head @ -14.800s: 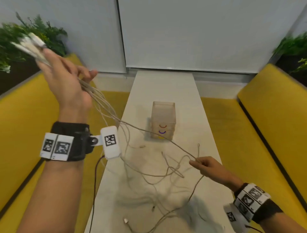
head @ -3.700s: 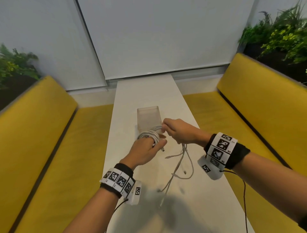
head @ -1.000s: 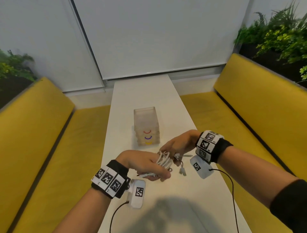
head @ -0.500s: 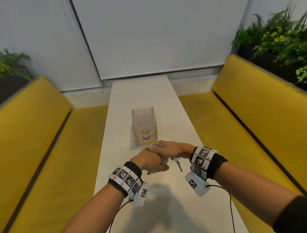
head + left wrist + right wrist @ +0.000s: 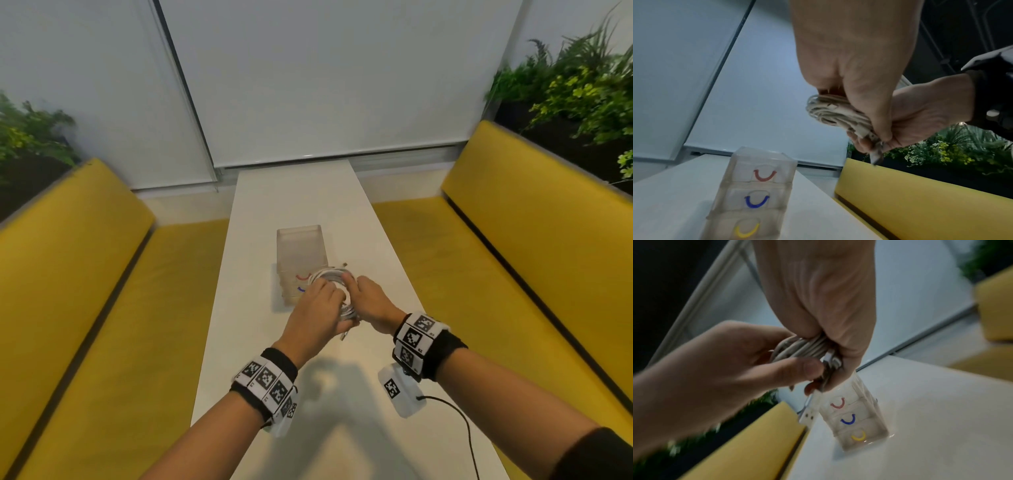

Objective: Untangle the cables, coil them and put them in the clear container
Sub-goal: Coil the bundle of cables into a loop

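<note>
Nearest the camera, two forearms with marker-covered wristbands are seen reaching forward over a long white table [image 5: 342, 212]. The left hand [image 5: 313, 317] and right hand [image 5: 371, 305] are brought together above the table, and a coil [image 5: 334, 278] of white cables is held between them. The left fingers are curled over one side of the coil with the thumb [image 5: 875, 116] pressed along the strands; the right fingers are curled round the other side, so the bundle is gripped by both hands at once. In the right wrist view a white plug [image 5: 807, 416] is seen hanging below the grip, and another connector tip [image 5: 345, 264] sticks out at the coil's far edge. The coil is held in the air, clear of the table, just in front of and slightly above the container [image 5: 299, 250]

The container, a clear upright box, stands on the table just beyond the hands. Its near face is marked with a red arc [image 5: 764, 176], a blue arc [image 5: 756, 202] and a yellow arc [image 5: 747, 231], stacked top to bottom. Its inside cannot be made out

The table is flanked by yellow benches [image 5: 534, 246], with plants [image 5: 579, 92] behind them and a pale blind [image 5: 322, 78] at the far end
</note>
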Action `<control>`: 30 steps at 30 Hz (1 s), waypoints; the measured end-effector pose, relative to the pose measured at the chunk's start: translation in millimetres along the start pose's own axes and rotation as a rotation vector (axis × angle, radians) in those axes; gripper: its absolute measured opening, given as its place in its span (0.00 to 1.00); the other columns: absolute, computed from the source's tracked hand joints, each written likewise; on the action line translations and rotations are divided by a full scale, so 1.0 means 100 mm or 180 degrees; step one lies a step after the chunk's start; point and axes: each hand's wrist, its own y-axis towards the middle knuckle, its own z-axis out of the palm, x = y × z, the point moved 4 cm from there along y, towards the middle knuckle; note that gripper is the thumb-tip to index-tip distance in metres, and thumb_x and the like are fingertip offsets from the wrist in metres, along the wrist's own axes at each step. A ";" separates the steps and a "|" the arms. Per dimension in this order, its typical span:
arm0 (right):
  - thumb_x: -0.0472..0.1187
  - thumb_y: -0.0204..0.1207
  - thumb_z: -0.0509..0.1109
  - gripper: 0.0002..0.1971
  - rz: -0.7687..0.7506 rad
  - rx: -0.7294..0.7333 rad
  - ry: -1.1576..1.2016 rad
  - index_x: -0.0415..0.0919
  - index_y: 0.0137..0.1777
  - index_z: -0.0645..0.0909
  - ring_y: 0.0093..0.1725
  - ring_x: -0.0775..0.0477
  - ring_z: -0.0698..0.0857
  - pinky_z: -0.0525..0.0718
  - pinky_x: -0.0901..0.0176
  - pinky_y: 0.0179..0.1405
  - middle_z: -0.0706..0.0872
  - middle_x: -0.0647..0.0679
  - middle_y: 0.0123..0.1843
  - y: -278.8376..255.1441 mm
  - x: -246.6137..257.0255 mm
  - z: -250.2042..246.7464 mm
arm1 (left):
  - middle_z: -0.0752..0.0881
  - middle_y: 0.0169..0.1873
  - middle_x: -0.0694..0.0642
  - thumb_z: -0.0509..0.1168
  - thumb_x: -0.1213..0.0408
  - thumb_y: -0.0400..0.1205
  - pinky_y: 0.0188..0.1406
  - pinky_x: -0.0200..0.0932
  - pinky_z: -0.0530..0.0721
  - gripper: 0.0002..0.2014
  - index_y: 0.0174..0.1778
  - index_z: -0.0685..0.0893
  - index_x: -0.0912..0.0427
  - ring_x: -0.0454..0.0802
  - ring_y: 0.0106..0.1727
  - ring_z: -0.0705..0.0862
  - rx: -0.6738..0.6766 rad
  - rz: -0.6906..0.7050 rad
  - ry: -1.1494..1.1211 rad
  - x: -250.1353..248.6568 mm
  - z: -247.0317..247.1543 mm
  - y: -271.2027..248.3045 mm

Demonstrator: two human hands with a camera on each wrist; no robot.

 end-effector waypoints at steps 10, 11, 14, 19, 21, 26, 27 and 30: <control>0.59 0.85 0.53 0.28 0.0065 -0.0701 0.0553 0.31 0.55 0.77 0.38 0.39 0.86 0.85 0.50 0.30 0.84 0.38 0.43 0.21 -0.01 -0.21 | 0.75 0.28 0.43 0.66 0.47 0.80 0.35 0.50 0.78 0.13 0.36 0.77 0.50 0.43 0.31 0.73 -0.0870 -0.1213 -0.1608 0.26 -0.05 -0.48; 0.59 0.86 0.53 0.29 0.0080 -0.0744 0.0676 0.30 0.55 0.77 0.36 0.42 0.83 0.82 0.51 0.30 0.82 0.39 0.40 0.26 -0.03 -0.22 | 0.76 0.26 0.44 0.64 0.42 0.80 0.34 0.56 0.80 0.16 0.36 0.78 0.51 0.42 0.29 0.73 -0.0236 -0.1400 -0.2053 0.24 0.10 -0.51; 0.59 0.86 0.51 0.24 0.0142 -0.0656 0.1141 0.35 0.51 0.73 0.37 0.43 0.78 0.77 0.51 0.33 0.78 0.40 0.39 0.26 0.05 -0.15 | 0.85 0.47 0.50 0.54 0.36 0.84 0.48 0.54 0.87 0.25 0.63 0.82 0.50 0.44 0.43 0.83 0.1391 -0.1722 -0.3316 -0.01 0.40 -0.51; 0.60 0.86 0.51 0.22 0.0031 -0.0723 0.1357 0.39 0.52 0.72 0.48 0.46 0.81 0.82 0.44 0.54 0.80 0.44 0.48 0.18 0.15 0.02 | 0.67 0.83 0.45 0.49 0.25 0.80 0.77 0.53 0.76 0.41 0.87 0.53 0.40 0.43 0.79 0.72 0.0921 -0.1836 -0.4453 -0.21 0.32 -0.14; 0.61 0.85 0.51 0.21 0.0058 -0.0766 0.1600 0.43 0.50 0.72 0.50 0.45 0.80 0.82 0.42 0.59 0.79 0.43 0.50 0.19 0.18 0.02 | 0.66 0.83 0.41 0.52 0.26 0.80 0.78 0.51 0.74 0.40 0.86 0.57 0.39 0.41 0.81 0.69 0.0542 -0.1856 -0.4621 -0.21 0.23 -0.02; 0.59 0.87 0.49 0.22 0.0022 -0.0856 0.1901 0.39 0.55 0.71 0.54 0.46 0.85 0.86 0.48 0.55 0.81 0.42 0.53 0.14 0.25 0.07 | 0.81 0.70 0.35 0.54 0.38 0.84 0.71 0.43 0.78 0.23 0.73 0.76 0.37 0.32 0.72 0.78 -0.0473 -0.2141 -0.4898 -0.18 0.06 0.22; 0.57 0.88 0.49 0.21 -0.0038 -0.0902 0.1909 0.39 0.55 0.70 0.54 0.47 0.85 0.86 0.50 0.53 0.81 0.41 0.55 0.14 0.25 0.09 | 0.84 0.66 0.35 0.54 0.40 0.85 0.71 0.42 0.78 0.19 0.69 0.79 0.38 0.33 0.70 0.80 -0.0641 -0.2254 -0.4930 -0.18 0.04 0.24; 0.53 0.89 0.48 0.19 -0.0195 -0.0949 0.1615 0.37 0.55 0.70 0.53 0.48 0.82 0.81 0.61 0.47 0.77 0.40 0.55 0.09 0.32 0.14 | 0.92 0.54 0.38 0.55 0.45 0.89 0.68 0.42 0.80 0.15 0.57 0.86 0.42 0.36 0.63 0.85 -0.0937 -0.2497 -0.4952 -0.15 -0.01 0.27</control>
